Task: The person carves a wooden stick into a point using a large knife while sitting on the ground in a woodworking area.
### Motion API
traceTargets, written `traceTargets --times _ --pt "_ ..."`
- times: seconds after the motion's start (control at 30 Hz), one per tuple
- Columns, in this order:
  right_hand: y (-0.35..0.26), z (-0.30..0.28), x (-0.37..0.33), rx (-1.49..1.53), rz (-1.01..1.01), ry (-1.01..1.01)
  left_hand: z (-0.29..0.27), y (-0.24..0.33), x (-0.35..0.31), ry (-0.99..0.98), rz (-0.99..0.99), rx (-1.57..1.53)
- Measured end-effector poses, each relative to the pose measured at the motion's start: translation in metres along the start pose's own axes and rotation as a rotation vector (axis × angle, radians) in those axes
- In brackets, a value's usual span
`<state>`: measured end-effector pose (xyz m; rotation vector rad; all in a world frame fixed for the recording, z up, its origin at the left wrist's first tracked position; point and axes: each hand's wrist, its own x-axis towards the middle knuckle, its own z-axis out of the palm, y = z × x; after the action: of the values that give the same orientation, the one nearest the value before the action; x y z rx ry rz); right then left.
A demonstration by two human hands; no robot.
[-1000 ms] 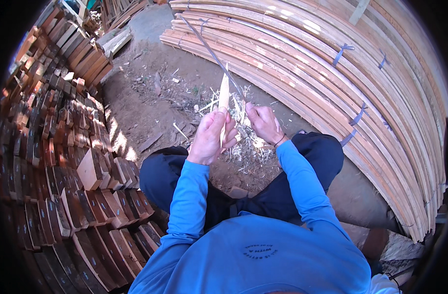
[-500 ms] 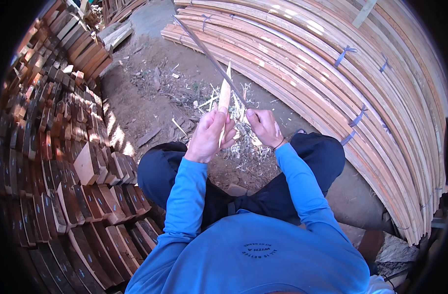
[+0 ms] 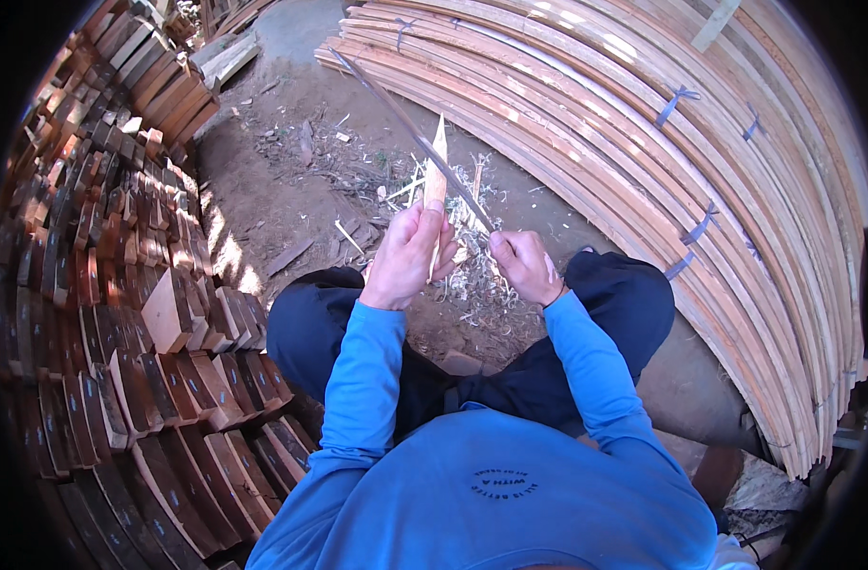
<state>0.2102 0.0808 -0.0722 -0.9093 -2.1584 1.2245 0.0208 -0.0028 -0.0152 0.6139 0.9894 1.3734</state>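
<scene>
My left hand (image 3: 407,255) grips a pale wooden stick (image 3: 436,176) that stands upright and ends in a point. My right hand (image 3: 523,266) is closed on the handle of a long thin blade (image 3: 410,133), which slants up and to the left and crosses the stick near my left fingers. Both hands are held in front of my knees, above a pile of light wood shavings (image 3: 472,275) on the dirt ground. I sit low, in a blue long-sleeved shirt and dark trousers.
A large stack of long curved wooden slats (image 3: 643,123), tied with blue straps, fills the right and top. Rows of short reddish wood blocks (image 3: 120,313) are stacked along the left. Bare dirt (image 3: 282,180) with scattered chips lies between them.
The blade has slid up and to the left along the stick. Both hands have stayed nearly in place, and the stick remains upright.
</scene>
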Motion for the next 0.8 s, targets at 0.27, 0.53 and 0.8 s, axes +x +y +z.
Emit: traceTargets --times 0.27,0.53,0.8 --pt "0.004 -0.003 0.042 -0.103 0.038 0.102 -0.001 0.0 -0.007 -0.1 -0.005 0.037" --pt "0.007 0.004 0.026 -0.051 -0.03 0.049 0.001 -0.001 0.004 -0.025 0.058 0.043" --pt "0.008 -0.006 0.003 0.005 0.07 -0.053 -0.006 0.003 0.001 -0.069 0.037 0.081"
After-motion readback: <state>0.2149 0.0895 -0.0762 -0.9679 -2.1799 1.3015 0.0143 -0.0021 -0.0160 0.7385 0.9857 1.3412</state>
